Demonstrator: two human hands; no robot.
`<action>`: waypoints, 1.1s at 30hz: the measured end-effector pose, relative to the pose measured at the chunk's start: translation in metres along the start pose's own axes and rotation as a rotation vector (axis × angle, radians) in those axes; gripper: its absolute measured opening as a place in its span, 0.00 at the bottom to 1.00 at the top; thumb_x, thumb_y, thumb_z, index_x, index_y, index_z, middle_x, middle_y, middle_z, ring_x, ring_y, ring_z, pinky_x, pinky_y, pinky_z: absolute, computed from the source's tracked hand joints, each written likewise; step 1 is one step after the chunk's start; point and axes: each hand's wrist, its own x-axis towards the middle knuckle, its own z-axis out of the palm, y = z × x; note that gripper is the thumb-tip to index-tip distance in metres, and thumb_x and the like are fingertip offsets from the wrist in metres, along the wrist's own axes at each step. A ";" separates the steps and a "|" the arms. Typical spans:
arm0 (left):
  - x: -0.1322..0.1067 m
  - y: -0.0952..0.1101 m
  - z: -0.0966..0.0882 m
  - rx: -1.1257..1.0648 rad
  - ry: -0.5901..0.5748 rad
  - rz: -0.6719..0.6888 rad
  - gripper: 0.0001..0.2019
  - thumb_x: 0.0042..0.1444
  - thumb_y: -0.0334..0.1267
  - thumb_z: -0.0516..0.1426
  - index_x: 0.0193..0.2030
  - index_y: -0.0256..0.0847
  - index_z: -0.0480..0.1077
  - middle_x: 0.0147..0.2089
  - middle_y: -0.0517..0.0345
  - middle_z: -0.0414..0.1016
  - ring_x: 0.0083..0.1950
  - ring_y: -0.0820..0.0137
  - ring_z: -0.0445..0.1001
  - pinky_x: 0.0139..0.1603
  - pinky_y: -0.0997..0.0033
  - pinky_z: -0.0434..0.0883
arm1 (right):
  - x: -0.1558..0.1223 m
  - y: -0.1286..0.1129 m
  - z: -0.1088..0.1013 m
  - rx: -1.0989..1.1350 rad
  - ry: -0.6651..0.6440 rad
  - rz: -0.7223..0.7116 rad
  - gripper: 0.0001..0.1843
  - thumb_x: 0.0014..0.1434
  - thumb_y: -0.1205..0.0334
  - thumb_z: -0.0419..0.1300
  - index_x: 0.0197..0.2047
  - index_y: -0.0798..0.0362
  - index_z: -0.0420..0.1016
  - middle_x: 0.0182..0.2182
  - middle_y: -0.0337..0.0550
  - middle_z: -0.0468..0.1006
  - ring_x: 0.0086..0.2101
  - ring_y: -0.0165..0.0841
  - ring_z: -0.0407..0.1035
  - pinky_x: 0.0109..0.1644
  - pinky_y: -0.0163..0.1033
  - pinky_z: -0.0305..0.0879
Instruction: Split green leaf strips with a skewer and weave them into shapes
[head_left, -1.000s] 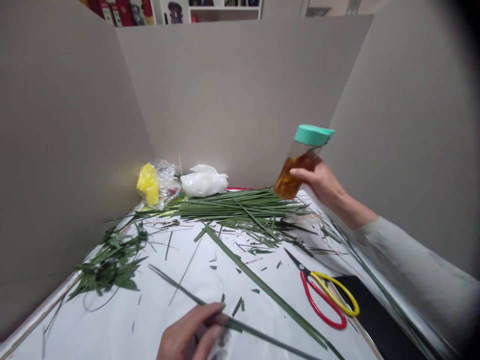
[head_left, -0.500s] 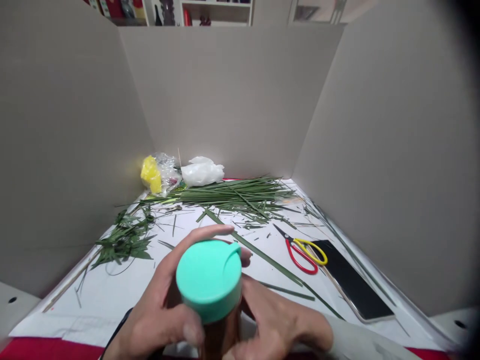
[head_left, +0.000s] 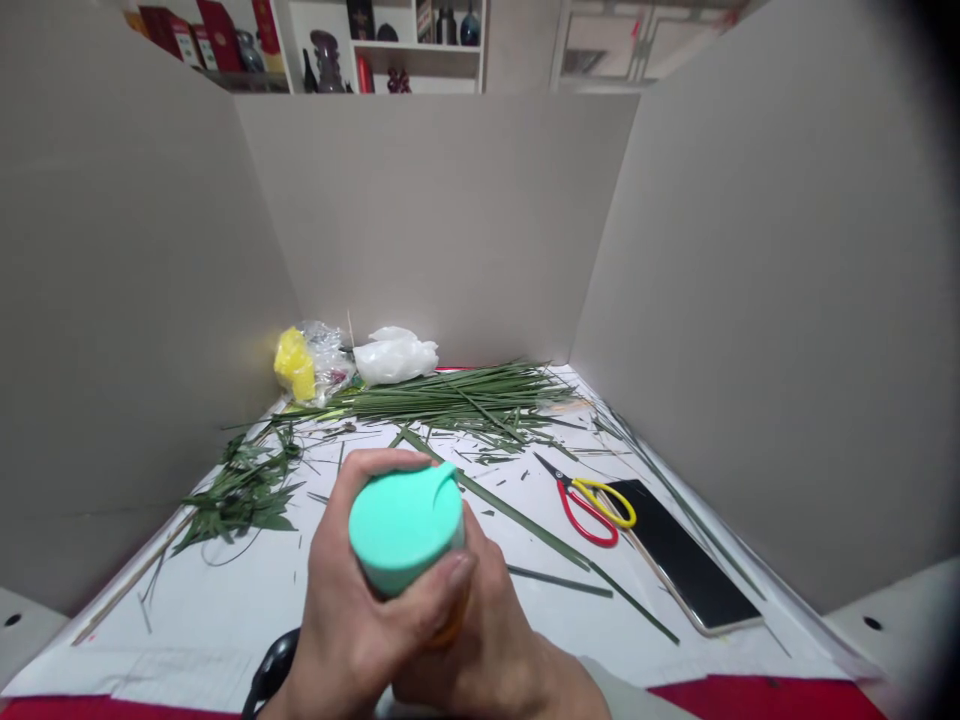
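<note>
We grip a clear jar with a teal lid in both hands, held up over the work surface and tilted with the lid toward us. Our left hand is closed around it: the fingers curl over the far side, and the thumb lies across the lower edge of the lid. Our right hand is closed against the jar's lower right side, though we cannot tell exactly where each of its fingers sits. A sliver of orange contents shows below the lid. A black band circles our left wrist.

Just beyond the jar to the right lie red-and-yellow-handled scissors, with a black phone touching them on their right. To the jar's left is a heap of leafy green sprigs. Long green leaf strips run past it on a white sheet.

Farther beyond the jar lies a bundle of narrow green leaves. Behind that sit a yellow bag and a white plastic bag, against a grey board wall. A shelf with ornaments stands farthest off, above the wall.
</note>
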 end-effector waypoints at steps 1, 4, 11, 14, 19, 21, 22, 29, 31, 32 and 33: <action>-0.001 -0.001 0.001 -0.030 -0.014 -0.021 0.25 0.50 0.48 0.69 0.53 0.46 0.71 0.48 0.56 0.77 0.43 0.64 0.79 0.41 0.72 0.78 | 0.002 -0.003 -0.004 0.012 0.081 0.028 0.45 0.39 0.58 0.71 0.58 0.35 0.54 0.39 0.39 0.77 0.35 0.45 0.74 0.36 0.50 0.76; -0.008 -0.002 -0.001 -0.151 -0.057 -0.073 0.28 0.56 0.50 0.66 0.63 0.50 0.69 0.62 0.55 0.74 0.60 0.58 0.75 0.57 0.69 0.75 | 0.010 -0.017 -0.020 0.101 0.196 0.115 0.31 0.39 0.60 0.69 0.46 0.45 0.61 0.30 0.35 0.74 0.27 0.34 0.68 0.30 0.41 0.71; -0.008 0.003 -0.021 -0.275 0.218 -0.100 0.14 0.62 0.35 0.62 0.53 0.52 0.76 0.43 0.64 0.82 0.48 0.72 0.80 0.52 0.81 0.75 | 0.014 -0.031 -0.032 0.155 0.171 0.174 0.24 0.42 0.60 0.68 0.38 0.48 0.59 0.28 0.36 0.72 0.27 0.29 0.63 0.30 0.37 0.67; 0.011 0.001 -0.026 -0.356 0.062 -0.042 0.16 0.59 0.35 0.65 0.54 0.52 0.77 0.52 0.61 0.80 0.54 0.69 0.78 0.53 0.78 0.76 | 0.014 -0.039 -0.030 0.258 0.065 0.216 0.24 0.39 0.61 0.68 0.37 0.48 0.60 0.27 0.34 0.69 0.26 0.29 0.61 0.28 0.36 0.63; 0.033 -0.004 -0.031 -0.566 -0.437 -0.086 0.29 0.57 0.49 0.66 0.65 0.49 0.72 0.66 0.49 0.73 0.65 0.51 0.72 0.61 0.59 0.74 | 0.013 -0.049 -0.031 0.514 -0.176 0.142 0.30 0.41 0.63 0.64 0.51 0.49 0.66 0.37 0.40 0.74 0.34 0.34 0.68 0.38 0.39 0.70; 0.034 -0.004 -0.033 -0.606 -0.571 -0.103 0.29 0.55 0.52 0.66 0.63 0.49 0.73 0.59 0.47 0.78 0.60 0.49 0.76 0.59 0.54 0.75 | 0.011 -0.049 -0.034 0.464 -0.231 0.119 0.34 0.41 0.63 0.66 0.54 0.49 0.67 0.41 0.42 0.76 0.37 0.36 0.70 0.43 0.42 0.71; 0.034 -0.003 -0.034 -0.600 -0.593 -0.108 0.29 0.53 0.53 0.67 0.61 0.49 0.75 0.56 0.48 0.80 0.57 0.49 0.77 0.58 0.54 0.76 | 0.010 -0.048 -0.035 0.419 -0.240 0.123 0.35 0.41 0.63 0.67 0.55 0.49 0.68 0.42 0.42 0.76 0.38 0.36 0.70 0.45 0.42 0.72; 0.015 0.019 -0.018 -0.093 -0.148 0.050 0.28 0.49 0.43 0.71 0.59 0.56 0.73 0.53 0.58 0.76 0.52 0.62 0.76 0.50 0.70 0.76 | -0.003 -0.029 -0.021 -0.014 0.177 0.041 0.25 0.48 0.58 0.70 0.47 0.46 0.66 0.36 0.42 0.77 0.32 0.38 0.72 0.36 0.45 0.74; 0.007 0.026 -0.006 0.096 0.035 0.160 0.27 0.50 0.41 0.70 0.58 0.53 0.72 0.55 0.57 0.73 0.54 0.61 0.73 0.54 0.67 0.74 | -0.003 -0.024 -0.013 -0.143 0.316 -0.046 0.21 0.52 0.56 0.68 0.47 0.45 0.67 0.35 0.44 0.76 0.32 0.41 0.72 0.37 0.48 0.74; 0.004 0.028 0.000 0.172 0.121 0.199 0.26 0.51 0.42 0.69 0.57 0.51 0.72 0.55 0.56 0.72 0.53 0.60 0.72 0.55 0.65 0.73 | -0.004 -0.021 -0.009 -0.176 0.368 -0.073 0.18 0.55 0.56 0.66 0.48 0.45 0.67 0.35 0.46 0.76 0.34 0.43 0.73 0.39 0.50 0.74; 0.001 0.030 0.006 0.230 0.190 0.233 0.24 0.52 0.42 0.68 0.57 0.49 0.71 0.53 0.55 0.71 0.52 0.60 0.72 0.56 0.63 0.72 | -0.004 -0.019 -0.005 -0.183 0.394 -0.074 0.16 0.58 0.58 0.64 0.48 0.45 0.67 0.36 0.47 0.76 0.35 0.44 0.73 0.41 0.52 0.74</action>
